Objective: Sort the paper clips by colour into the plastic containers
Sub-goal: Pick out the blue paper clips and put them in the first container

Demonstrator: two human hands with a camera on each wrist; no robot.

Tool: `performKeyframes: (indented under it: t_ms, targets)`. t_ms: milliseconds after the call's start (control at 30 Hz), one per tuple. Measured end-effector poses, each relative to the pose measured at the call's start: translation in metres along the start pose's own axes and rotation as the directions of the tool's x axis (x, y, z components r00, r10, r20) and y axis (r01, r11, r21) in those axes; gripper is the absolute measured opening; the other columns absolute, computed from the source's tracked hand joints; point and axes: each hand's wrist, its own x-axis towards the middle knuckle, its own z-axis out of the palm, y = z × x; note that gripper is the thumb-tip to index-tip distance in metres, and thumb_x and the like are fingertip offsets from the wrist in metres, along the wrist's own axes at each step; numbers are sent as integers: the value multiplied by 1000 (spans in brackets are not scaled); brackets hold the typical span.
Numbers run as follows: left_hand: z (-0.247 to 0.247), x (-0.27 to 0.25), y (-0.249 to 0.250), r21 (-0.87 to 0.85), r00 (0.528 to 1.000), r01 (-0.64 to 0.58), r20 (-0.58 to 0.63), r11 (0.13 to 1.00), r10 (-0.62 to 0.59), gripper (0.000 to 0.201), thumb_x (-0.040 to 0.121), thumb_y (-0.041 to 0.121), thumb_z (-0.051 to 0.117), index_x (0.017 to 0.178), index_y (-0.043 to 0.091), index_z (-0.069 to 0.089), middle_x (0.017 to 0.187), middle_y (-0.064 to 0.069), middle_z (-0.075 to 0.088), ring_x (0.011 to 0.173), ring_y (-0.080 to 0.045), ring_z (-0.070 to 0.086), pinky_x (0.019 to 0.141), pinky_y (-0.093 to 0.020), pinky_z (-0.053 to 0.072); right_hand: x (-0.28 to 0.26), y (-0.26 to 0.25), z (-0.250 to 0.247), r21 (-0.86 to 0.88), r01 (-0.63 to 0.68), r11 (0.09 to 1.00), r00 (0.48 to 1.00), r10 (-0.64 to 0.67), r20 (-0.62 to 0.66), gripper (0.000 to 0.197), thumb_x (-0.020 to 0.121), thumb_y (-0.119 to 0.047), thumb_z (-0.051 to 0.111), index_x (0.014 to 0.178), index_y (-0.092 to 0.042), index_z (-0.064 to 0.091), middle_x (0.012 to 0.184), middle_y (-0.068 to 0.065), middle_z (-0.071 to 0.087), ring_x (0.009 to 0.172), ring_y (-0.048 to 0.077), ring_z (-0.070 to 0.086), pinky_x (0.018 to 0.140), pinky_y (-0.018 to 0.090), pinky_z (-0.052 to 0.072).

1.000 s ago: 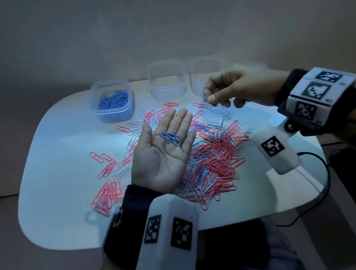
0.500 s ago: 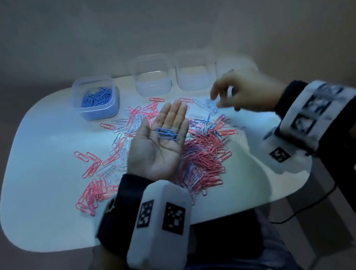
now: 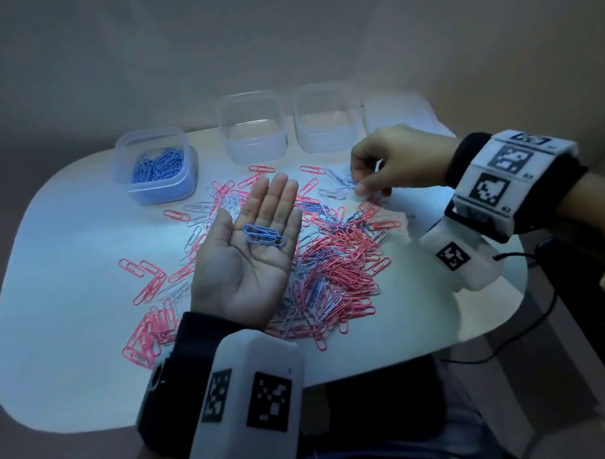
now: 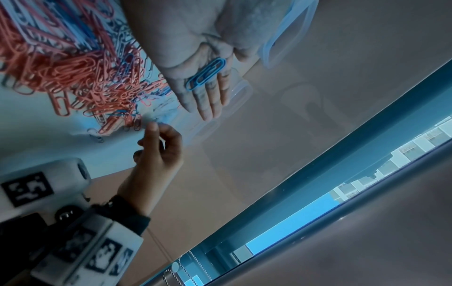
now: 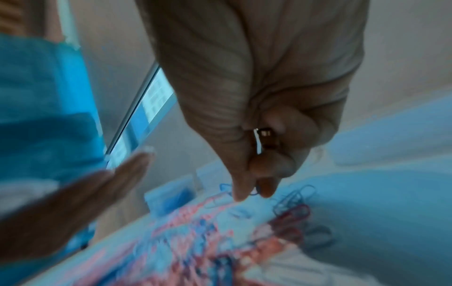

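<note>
My left hand (image 3: 252,207) lies flat, palm up, over a mixed pile of pink, blue and white paper clips (image 3: 339,263), and a few blue clips (image 3: 263,236) rest on its palm. They also show on the palm in the left wrist view as blue clips (image 4: 205,74). My right hand (image 3: 360,188) reaches down to the pile's far right edge. In the blurred right wrist view its thumb and forefinger (image 5: 252,191) pinch a blue clip (image 5: 226,186). A plastic container (image 3: 156,166) at the back left holds blue clips. Two clear containers (image 3: 251,129) (image 3: 328,119) stand beside it, with nothing in them.
Everything sits on a white rounded table (image 3: 64,311). Loose pink clips (image 3: 139,274) lie scattered left of the pile. A faint fourth container (image 3: 393,112) stands at the back right. A black cable (image 3: 514,337) hangs off the table's right front edge.
My right hand has dropped from above the pile to its far right edge and closed its fingertips on a clip. My left hand has stayed palm up with its blue clips.
</note>
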Motion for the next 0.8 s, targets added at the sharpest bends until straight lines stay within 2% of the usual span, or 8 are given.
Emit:
performKeyframes:
  t_ms: [67, 167, 267, 400, 533, 633, 700, 800]
  targets:
    - [-3, 0, -1, -6, 1000, -2, -8, 1000, 2, 57, 101, 37, 16, 103, 2, 61, 97, -14, 72, 82, -24, 72, 77, -38, 54, -3, 10, -3, 148, -49, 988, 998, 54, -27, 17, 81, -5, 66, 76, -17, 55, 63, -2, 56, 40, -2, 52, 39, 6, 34]
    - [-6, 0, -1, -16, 1000, 0, -10, 1000, 0, 57, 101, 37, 19, 101, 2, 64, 100, -14, 71, 84, -25, 71, 77, -39, 53, -8, 20, -11, 208, -96, 974, 994, 103, -24, 18, 81, -3, 65, 97, -10, 61, 64, -1, 56, 44, 1, 51, 39, 7, 34]
    - [-6, -1, -2, -32, 1000, 7, 9, 999, -7, 57, 99, 38, 28, 95, -2, 69, 102, -15, 71, 85, -26, 71, 75, -40, 54, -10, 17, -11, 216, -74, 974, 996, 64, 55, 10, 82, -4, 64, 91, -8, 64, 62, -1, 53, 42, -3, 49, 38, 7, 31]
    - [-5, 0, -2, 7, 1000, 0, 3, 1000, 0, 57, 101, 37, 19, 102, 2, 63, 101, -13, 71, 84, -24, 71, 77, -37, 53, -11, 12, -14, 285, -92, 954, 994, 74, 75, 15, 84, -9, 64, 73, -16, 56, 65, 0, 52, 51, 2, 47, 43, 14, 31]
    - [-7, -3, 3, -37, 999, -3, 33, 999, 4, 51, 87, 34, 38, 88, -4, 72, 104, -16, 70, 87, -28, 71, 74, -42, 54, -18, 17, -17, 307, -134, 942, 988, 105, 111, 18, 81, -12, 68, 69, -15, 55, 64, 2, 52, 55, 7, 44, 43, 13, 30]
    - [-8, -2, 2, -22, 1000, -11, 20, 1000, 11, 64, 100, 37, 26, 83, -3, 74, 103, -15, 71, 86, -25, 71, 75, -39, 54, -20, 22, -15, 357, -146, 923, 989, 138, 49, 22, 80, -10, 68, 65, -15, 53, 62, 0, 53, 56, 7, 49, 47, 15, 34]
    - [-7, -2, 1, -20, 1000, 2, 27, 1000, -1, 63, 99, 38, 27, 84, -2, 74, 103, -14, 71, 86, -25, 71, 76, -39, 54, -20, 24, -19, 407, -146, 902, 985, 170, -22, 25, 79, -7, 68, 62, -15, 51, 62, -1, 56, 58, 6, 52, 50, 16, 38]
    - [-6, -3, -1, 1, 1000, 12, 25, 1000, -12, 67, 100, 38, 23, 83, -1, 74, 101, -14, 71, 85, -24, 71, 77, -38, 53, -22, 24, -21, 465, -154, 872, 986, 164, 20, 24, 77, -4, 70, 63, -15, 53, 53, -9, 58, 51, 0, 55, 47, 11, 42]
